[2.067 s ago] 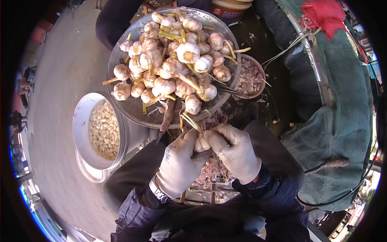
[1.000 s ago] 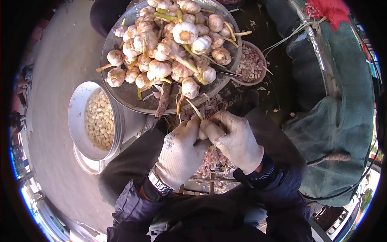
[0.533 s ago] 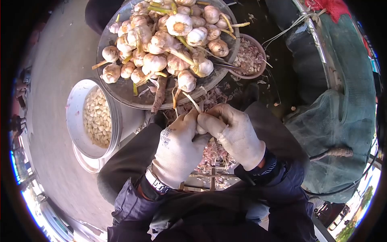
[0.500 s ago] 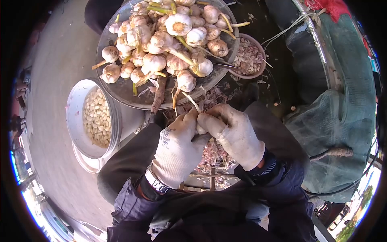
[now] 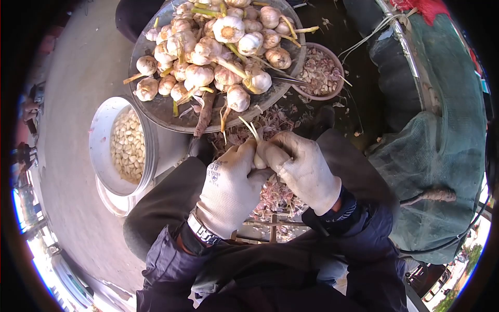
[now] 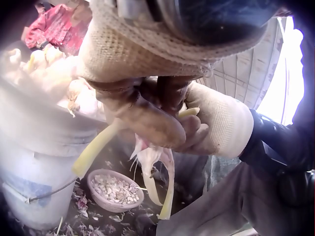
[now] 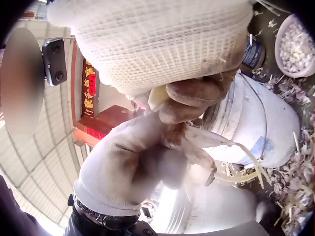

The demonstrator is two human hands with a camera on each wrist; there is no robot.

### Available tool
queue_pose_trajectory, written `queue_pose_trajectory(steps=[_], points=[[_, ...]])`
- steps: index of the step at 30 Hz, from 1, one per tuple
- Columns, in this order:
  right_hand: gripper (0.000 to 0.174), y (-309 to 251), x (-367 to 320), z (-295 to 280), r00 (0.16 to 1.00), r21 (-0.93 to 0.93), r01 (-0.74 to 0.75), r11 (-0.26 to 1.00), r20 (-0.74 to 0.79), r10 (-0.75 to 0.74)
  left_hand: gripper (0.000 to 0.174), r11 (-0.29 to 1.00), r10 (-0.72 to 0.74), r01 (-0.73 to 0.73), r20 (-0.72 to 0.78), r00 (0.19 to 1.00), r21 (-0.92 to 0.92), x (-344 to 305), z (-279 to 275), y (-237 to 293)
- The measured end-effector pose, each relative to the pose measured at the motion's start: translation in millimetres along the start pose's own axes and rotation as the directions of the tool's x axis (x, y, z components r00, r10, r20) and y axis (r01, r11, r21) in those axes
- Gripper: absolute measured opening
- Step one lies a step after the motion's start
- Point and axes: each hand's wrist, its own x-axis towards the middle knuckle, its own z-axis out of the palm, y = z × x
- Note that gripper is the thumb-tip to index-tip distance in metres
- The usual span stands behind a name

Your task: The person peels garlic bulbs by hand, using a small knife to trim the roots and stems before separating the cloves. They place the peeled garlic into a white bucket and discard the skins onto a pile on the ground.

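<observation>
Both hands wear whitish knit gloves and meet in front of the lap. The left hand [image 5: 227,192] grips a partly opened garlic bulb [image 6: 149,156] whose pale stems hang from it. Against the same bulb, the right hand [image 5: 306,171] has its thumb and curled fingers pinching at a clove [image 7: 158,97]. The fingers hide most of the bulb. Beyond the hands, a round metal tray [image 5: 171,117] bears a heap of whole garlic bulbs [image 5: 199,76], with a knife handle [image 5: 206,115] at its near edge.
A white bucket [image 5: 97,139] of peeled cloves [image 5: 128,145] stands at the left. A pink bowl [image 5: 340,70] of cloves and skins is right of the tray. Skins [image 5: 275,195] litter the ground between the legs. Green netting [image 5: 431,156] lies at the right.
The tray and bucket have shifted up in the head view. Both hands remain together at the bulb, and its stems now show spread apart where one stood out half a second ago.
</observation>
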Motion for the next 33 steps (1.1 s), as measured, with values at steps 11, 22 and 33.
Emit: queue_pose_trajectory(steps=[11, 22, 33], points=[[0.021, -20.4, -1.6, -14.4, 0.959, 0.281, -0.283, 0.917, 0.062, 0.277, 0.022, 0.995, -0.069, 0.072, 0.05, 0.996, -0.069, 9.3, -8.3, 12.9], [0.022, -20.4, 4.1, -16.4, 0.953, 0.402, -0.293, 0.867, 0.054, 0.297, 0.035, 0.849, -0.213, 0.272, 0.179, 0.961, -0.452, 15.3, -14.5, 3.5], [0.026, -26.7, 3.8, -11.2, 0.961, 0.387, -0.271, 0.881, 0.064, 0.268, 0.029, 0.803, -0.193, 0.186, 0.049, 0.98, -0.566, 19.2, -21.8, 6.8]])
